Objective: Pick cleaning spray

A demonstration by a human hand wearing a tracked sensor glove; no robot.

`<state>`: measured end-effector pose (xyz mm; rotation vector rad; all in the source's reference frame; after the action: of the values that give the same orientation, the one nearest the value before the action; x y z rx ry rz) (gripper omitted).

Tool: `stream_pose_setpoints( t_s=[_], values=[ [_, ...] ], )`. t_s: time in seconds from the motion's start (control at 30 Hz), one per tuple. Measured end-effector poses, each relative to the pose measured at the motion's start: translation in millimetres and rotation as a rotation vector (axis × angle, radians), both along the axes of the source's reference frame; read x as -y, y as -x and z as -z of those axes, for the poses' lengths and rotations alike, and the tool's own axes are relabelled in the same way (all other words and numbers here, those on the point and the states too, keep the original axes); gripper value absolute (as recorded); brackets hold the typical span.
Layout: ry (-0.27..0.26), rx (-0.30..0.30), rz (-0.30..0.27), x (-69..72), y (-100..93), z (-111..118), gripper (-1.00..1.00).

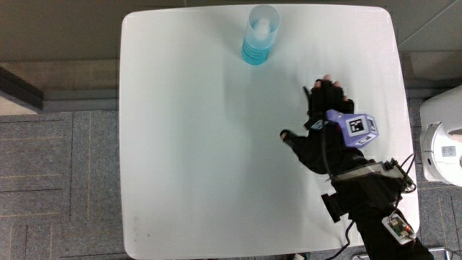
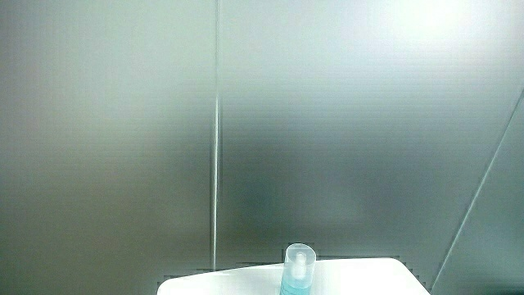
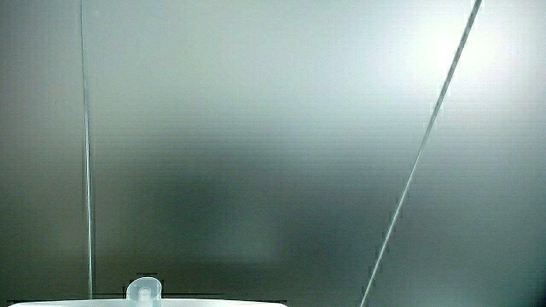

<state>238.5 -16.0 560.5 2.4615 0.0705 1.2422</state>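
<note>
White table [image 1: 202, 144] stands on grey carpet [image 1: 58, 180], a pale wall [image 2: 327, 123] past it. Blue cleaning spray [image 1: 259, 36] stands upright at its edge, farther from the person than the hand [image 1: 325, 126], which rests flat, fingers relaxed, holding nothing.

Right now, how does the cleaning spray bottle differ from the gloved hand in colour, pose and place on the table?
The spray bottle is clear blue; the hand wears black. The bottle stands upright at the table's edge farthest from the person; the hand lies low, nearer to the person. The two are apart. Both are over the white table.
</note>
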Motion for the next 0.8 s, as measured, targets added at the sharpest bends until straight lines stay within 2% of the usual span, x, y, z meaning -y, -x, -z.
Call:
stream_pose_setpoints(
  t_s=[0.03, 0.07, 0.1, 0.13, 0.17, 0.27, 0.3, 0.33, 0.37, 0.4, 0.47, 0.53, 0.6, 0.67, 0.73, 0.77, 0.8],
  values=[
    [0.032, -0.016, -0.015, -0.8, 0.5, 5.8, 0.0],
    [0.025, -0.013, -0.019, -1.1, -0.4, 6.1, 0.0],
    [0.054, -0.021, -0.031, -1.7, 0.0, 9.5, 0.0],
    [0.023, -0.013, -0.031, -1.2, -3.1, 4.1, 0.0],
    [0.042, -0.03, -0.035, -1.4, -3.0, 5.6, 0.0],
    [0.042, -0.012, -0.061, 0.2, -4.2, 2.9, 0.0],
    [0.055, 0.012, -0.068, 1.3, -4.1, 1.7, 0.0],
    [0.072, 0.004, -0.086, 2.3, -4.8, 0.5, 0.0],
    [0.069, 0.018, -0.099, 3.7, -5.3, -0.7, 0.0],
    [0.051, 0.057, -0.108, 5.2, -6.8, -5.0, 0.0],
    [0.071, 0.099, -0.151, 7.3, -9.2, -11.8, 0.0],
    [0.077, 0.174, -0.18, 12.4, -8.5, -21.6, 0.0],
    [0.091, 0.286, -0.205, 17.4, 1.6, -17.9, 0.0],
    [0.093, 0.251, -0.202, 24.2, 5.3, -21.7, 0.0],
    [0.065, 0.274, -0.18, 31.7, 9.3, -23.5, 0.0],
    [0.099, 0.219, -0.182, 35.1, 8.8, -26.1, 0.0],
    [0.054, 0.261, -0.169, 38.8, 11.4, -24.6, 0.0]
  ],
)
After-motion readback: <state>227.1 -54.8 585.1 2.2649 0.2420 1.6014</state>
